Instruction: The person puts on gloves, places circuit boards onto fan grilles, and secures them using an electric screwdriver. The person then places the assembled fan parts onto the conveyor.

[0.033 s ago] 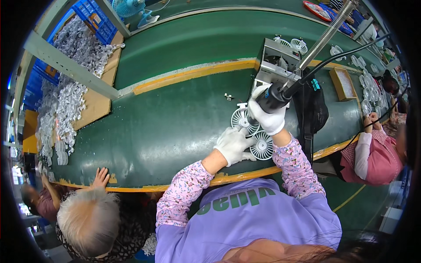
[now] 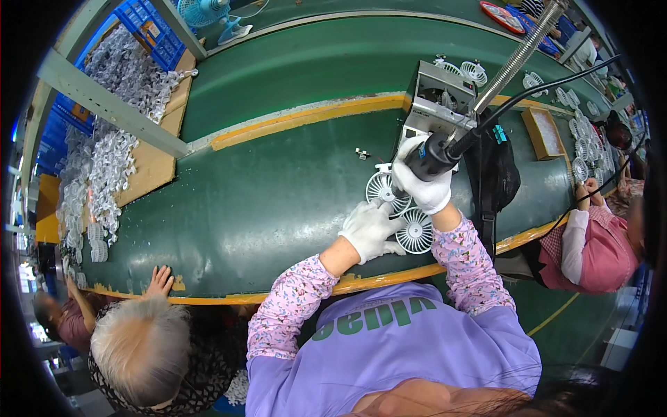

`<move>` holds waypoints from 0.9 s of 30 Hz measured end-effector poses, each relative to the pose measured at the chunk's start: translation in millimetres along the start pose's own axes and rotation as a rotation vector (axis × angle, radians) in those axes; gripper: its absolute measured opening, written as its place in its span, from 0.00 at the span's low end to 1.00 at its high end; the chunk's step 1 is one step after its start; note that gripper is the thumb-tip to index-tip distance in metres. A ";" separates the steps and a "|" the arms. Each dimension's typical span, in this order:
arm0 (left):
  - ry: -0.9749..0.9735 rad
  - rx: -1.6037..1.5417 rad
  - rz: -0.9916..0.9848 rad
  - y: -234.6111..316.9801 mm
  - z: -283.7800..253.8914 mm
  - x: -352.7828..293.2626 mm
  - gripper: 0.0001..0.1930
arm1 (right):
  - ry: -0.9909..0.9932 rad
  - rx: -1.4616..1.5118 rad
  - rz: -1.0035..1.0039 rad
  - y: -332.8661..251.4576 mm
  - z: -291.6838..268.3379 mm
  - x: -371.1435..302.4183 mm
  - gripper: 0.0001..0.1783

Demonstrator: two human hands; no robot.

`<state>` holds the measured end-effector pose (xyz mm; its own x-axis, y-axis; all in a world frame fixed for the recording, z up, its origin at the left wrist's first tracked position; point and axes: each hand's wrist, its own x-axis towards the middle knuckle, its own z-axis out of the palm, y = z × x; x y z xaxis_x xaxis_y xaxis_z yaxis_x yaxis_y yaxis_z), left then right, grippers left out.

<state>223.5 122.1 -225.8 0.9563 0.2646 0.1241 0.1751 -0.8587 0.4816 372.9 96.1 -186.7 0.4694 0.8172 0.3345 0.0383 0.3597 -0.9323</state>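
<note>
My right hand [image 2: 425, 186], in a white glove, is wrapped round a black electric screwdriver [image 2: 429, 158] that hangs from a coiled metal spring. Its lower end points down at a round white fan guard [image 2: 381, 186]; the glove hides much of the contact. My left hand [image 2: 370, 228], also gloved, grips that guard at its near edge, fingers reaching over the ribs. A second white fan part [image 2: 415, 231] with radial blades lies nearer to me, against the left fingers and below the right wrist.
Behind the screwdriver stands a metal box machine [image 2: 439, 104]. A black bag [image 2: 497, 174] and an open carton [image 2: 543, 133] lie to its right. A small part [image 2: 362, 153] sits on the green bench [image 2: 229, 222]. Clear plastic parts [image 2: 114, 149] heap up at left. Co-workers sit on both sides.
</note>
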 end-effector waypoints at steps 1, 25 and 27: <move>0.016 0.001 0.006 0.0 0.9 -0.8 0.23 | -0.061 0.009 0.005 0.7 -2.7 -0.5 0.13; -0.027 -0.012 0.100 0.6 15.3 -0.9 0.28 | 0.104 0.173 -0.051 -39.0 6.4 8.4 0.13; -0.025 -0.026 0.109 2.1 14.9 0.4 0.28 | 0.131 0.073 -0.050 -23.4 8.8 0.6 0.14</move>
<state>227.7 113.8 -237.7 0.9751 0.1591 0.1548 0.0643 -0.8699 0.4891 364.5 92.1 -163.5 0.5800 0.7334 0.3546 0.0025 0.4337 -0.9011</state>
